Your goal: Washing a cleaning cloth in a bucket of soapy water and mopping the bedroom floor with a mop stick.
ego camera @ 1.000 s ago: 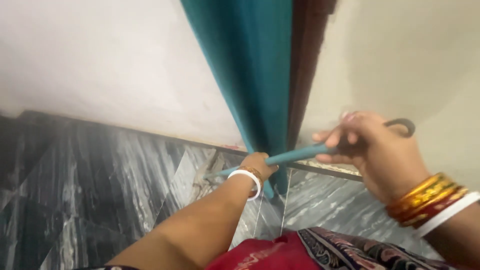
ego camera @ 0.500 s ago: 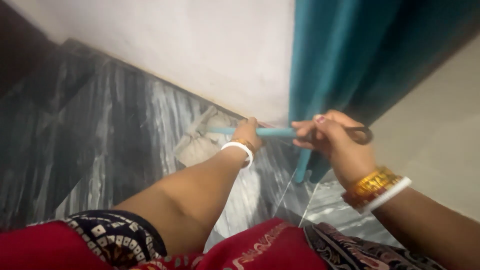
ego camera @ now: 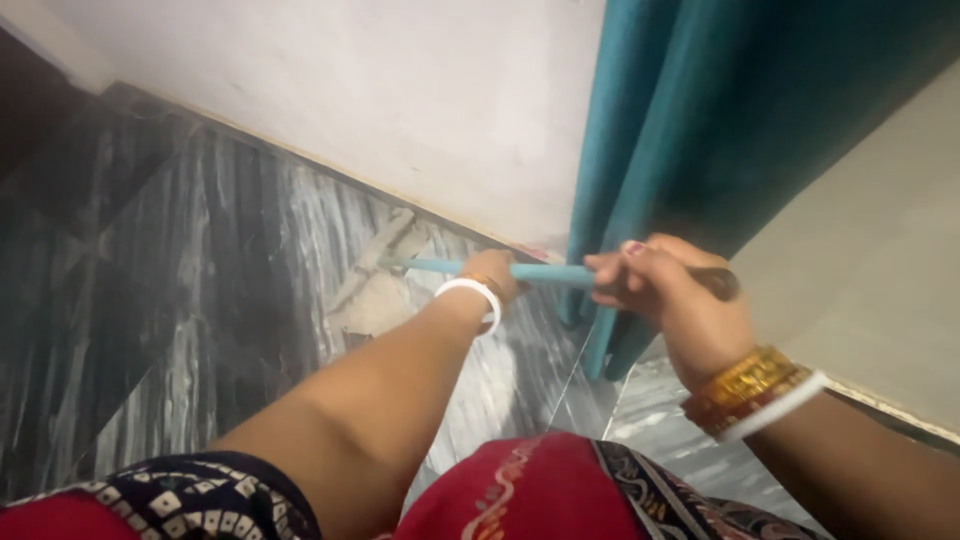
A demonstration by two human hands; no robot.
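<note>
A light blue mop handle (ego camera: 548,272) runs across the middle of the view, ending in a dark loop under my right hand. My left hand (ego camera: 493,276), with a white bangle at the wrist, grips the handle lower down. My right hand (ego camera: 665,295), wearing gold, red and white bangles, is closed around the handle's top end. A beige mop cloth (ego camera: 385,285) lies flat on the dark marbled floor (ego camera: 200,300) at the foot of the wall, at the handle's far end.
A teal curtain (ego camera: 690,130) hangs just behind my right hand, reaching the floor. A pale wall (ego camera: 400,90) meets the floor along a skirting line. Another wall (ego camera: 870,280) stands at the right. My red patterned clothing (ego camera: 540,490) fills the bottom edge.
The view has swung from the doorway toward the left. The mop cloth slid along the wall base and now lies flatter. Both hands keep their grip on the handle.
</note>
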